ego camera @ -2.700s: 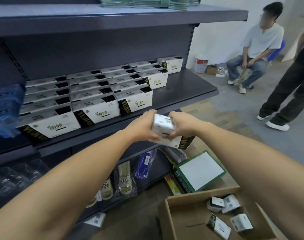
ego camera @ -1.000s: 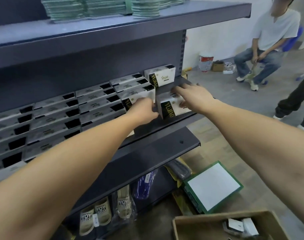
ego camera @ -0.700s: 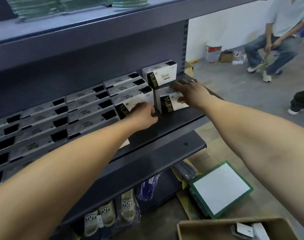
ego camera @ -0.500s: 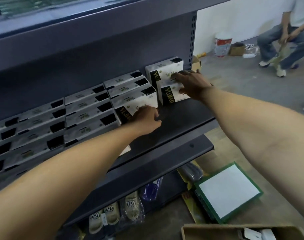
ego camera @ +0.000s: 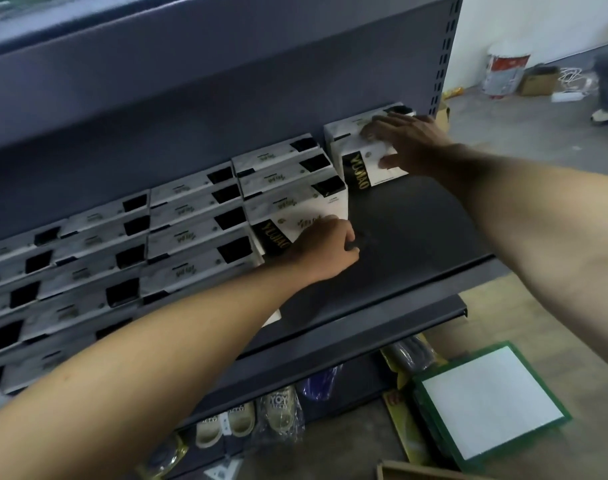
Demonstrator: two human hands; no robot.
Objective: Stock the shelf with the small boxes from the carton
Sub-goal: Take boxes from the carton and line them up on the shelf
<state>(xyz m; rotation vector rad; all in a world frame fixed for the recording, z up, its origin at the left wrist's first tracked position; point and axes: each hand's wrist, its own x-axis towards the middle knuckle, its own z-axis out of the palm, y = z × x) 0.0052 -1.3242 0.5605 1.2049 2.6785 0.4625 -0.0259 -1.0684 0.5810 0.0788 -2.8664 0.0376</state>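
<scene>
Right hand lies flat on the box, long axis across the shelf; left hand loosely curled.

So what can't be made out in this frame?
- Carton: head view, cut by the bottom edge; contents unseen.
- Left hand: fingertips curl underneath, so any grip is unclear.
- Box under the right hand: top covered.
- Small print on shelf boxes: blurred.

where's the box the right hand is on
In the head view the box sits at the right end of the shelf, under the right hand, directly in front of the rearmost box.
</scene>
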